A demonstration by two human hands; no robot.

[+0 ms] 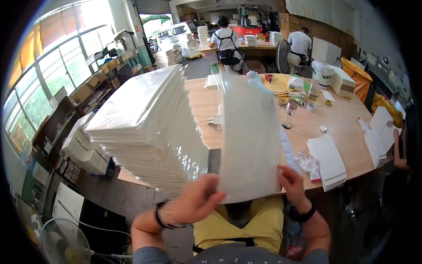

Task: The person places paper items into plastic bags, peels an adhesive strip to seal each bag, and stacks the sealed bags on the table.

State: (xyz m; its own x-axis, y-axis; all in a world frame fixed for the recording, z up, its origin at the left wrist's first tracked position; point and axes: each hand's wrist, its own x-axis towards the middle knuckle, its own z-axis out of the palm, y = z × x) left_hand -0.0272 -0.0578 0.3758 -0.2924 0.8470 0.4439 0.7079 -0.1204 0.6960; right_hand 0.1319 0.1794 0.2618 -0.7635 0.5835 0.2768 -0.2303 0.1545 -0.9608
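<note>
A flat, whitish packet in clear plastic [250, 136] reaches from mid-table over the near edge, towards my lap. At its right edge, the fingertips of my right hand [293, 187] close on the plastic near the lower corner. My left hand [193, 202] is by the lower left corner, slightly blurred, with thumb and fingers apart; the thumb overlaps the packet's edge. Left of the packet rises a tall stack of white, plastic-wrapped packs [140, 105], its side glossy and ridged. A small grey block [214, 161] shows between stack and packet.
White cards [327, 160] and a white glove [309, 166] lie right on the wooden table [303, 132]. Farther back are a tape roll [311, 107], a white bucket [322, 72] and a standing fan [283, 56]. Two people sit working beyond. Another fan [65, 242] stands lower left.
</note>
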